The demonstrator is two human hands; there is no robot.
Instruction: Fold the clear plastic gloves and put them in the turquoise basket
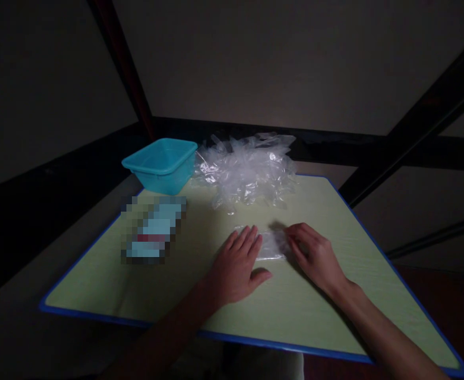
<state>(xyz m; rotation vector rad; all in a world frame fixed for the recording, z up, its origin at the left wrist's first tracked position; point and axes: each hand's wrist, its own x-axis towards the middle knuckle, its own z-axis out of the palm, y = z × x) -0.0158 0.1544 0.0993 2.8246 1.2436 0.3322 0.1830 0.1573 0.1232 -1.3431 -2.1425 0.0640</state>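
Note:
A clear plastic bag (270, 246) lies flat on the pale green table (314, 316). My left hand (237, 266) rests palm down over its left part, fingers spread and thumb pointing right. At the bag's right end, my right hand (314, 253) has its thumb and fingers pinched together on the edge of the plastic. Behind both hands sits a loose heap of clear plastic bags (251, 169).
A turquoise plastic basket (160, 171) stands at the back left, beside the heap. In front of it lies a blurred-out flat object (154, 229). The table has a blue edge, with dark bars and a wall behind.

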